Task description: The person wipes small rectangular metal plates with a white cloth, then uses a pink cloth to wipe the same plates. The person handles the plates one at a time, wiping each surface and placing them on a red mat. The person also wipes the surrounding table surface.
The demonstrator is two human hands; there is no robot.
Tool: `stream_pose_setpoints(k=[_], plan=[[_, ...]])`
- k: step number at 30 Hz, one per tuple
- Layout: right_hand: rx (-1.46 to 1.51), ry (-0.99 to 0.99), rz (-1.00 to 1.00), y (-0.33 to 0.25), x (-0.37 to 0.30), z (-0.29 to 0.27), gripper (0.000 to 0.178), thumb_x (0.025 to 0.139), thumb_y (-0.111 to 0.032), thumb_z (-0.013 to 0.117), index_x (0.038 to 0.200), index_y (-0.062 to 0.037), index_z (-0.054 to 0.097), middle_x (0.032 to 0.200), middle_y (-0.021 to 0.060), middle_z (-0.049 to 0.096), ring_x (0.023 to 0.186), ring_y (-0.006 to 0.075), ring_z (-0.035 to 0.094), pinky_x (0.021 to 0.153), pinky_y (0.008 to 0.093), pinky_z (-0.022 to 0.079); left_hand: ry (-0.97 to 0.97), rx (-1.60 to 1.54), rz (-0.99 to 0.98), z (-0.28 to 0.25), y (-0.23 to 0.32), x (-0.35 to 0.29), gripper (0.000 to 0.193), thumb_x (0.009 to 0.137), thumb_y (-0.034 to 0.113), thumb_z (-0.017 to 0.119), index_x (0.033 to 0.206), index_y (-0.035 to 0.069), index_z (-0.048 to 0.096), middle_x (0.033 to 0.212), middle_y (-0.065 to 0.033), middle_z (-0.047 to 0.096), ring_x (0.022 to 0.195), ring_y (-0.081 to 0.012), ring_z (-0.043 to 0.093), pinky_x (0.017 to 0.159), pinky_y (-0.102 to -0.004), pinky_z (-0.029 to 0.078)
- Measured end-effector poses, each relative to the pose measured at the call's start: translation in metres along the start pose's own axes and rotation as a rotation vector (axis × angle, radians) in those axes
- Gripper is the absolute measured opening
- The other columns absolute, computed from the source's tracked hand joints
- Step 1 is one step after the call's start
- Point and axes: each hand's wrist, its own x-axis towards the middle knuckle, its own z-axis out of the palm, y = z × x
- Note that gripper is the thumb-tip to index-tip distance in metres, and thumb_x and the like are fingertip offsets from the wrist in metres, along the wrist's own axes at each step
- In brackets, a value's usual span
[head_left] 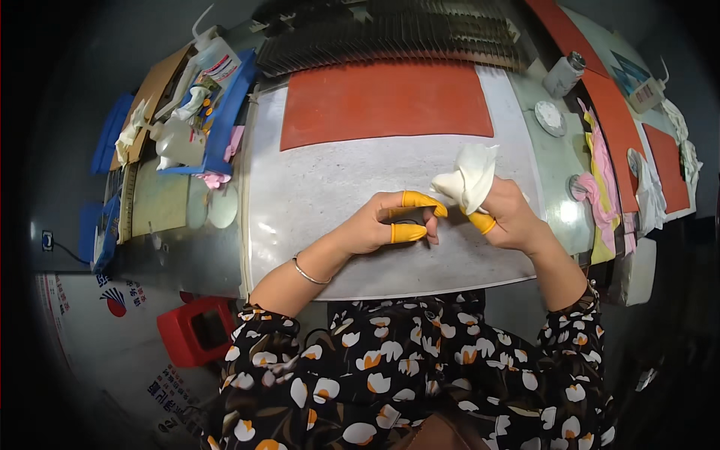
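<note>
My left hand [379, 223] is over the grey-white mat [330, 176], with yellow finger cots on thumb and forefinger. Between those fingers shows a thin dark piece [406, 220], seen nearly edge-on; its full outline is hidden. Just to the right, my right hand [510, 214] grips a bunched white cloth [471, 180], which stands up above the fingers and hangs toward the left hand. A yellow finger cot covers the right thumb. The cloth's lower part is hidden in the right hand.
An orange-red pad [386, 103] lies behind the hands, before a rack of dark thin plates [375, 41]. At left stands a blue tray [226, 124] with bottles. To the right are a grey bottle [564, 74], a round dish [550, 118] and pink cloths [598, 191]. A red bin [176, 330] is below left.
</note>
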Motion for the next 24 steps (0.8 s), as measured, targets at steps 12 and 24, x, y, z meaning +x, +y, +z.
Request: stream_pose_setpoints(k=[12,24], plan=[[-0.115,-0.309,-0.221,-0.047,0.017,0.028,0.021,0.076,-0.026,0.059,0.088,-0.0091,0.061,0.077,0.0107,0.057,0.067,0.0271,0.058,0.051,0.037,0.046,-0.063,0.064,-0.039,0.021,-0.008,-0.042,0.023,0.082,0.009,0.058,0.102,-0.002,0.055,0.085,-0.0076,0.061,0.078,-0.0159,0.06,0.075,-0.0285,0.048],[-0.148,-0.418,-0.081,-0.055,0.028,0.035,0.025,0.079,-0.031,0.054,0.085,-0.0066,0.058,0.072,0.0145,0.056,0.068,0.0321,0.055,0.056,0.0422,0.045,0.031,-0.161,-0.22,0.034,-0.01,-0.04,0.019,0.08,0.007,0.058,0.096,-0.002,0.057,0.077,-0.0092,0.061,0.07,-0.0174,0.061,0.068,-0.0291,0.049]])
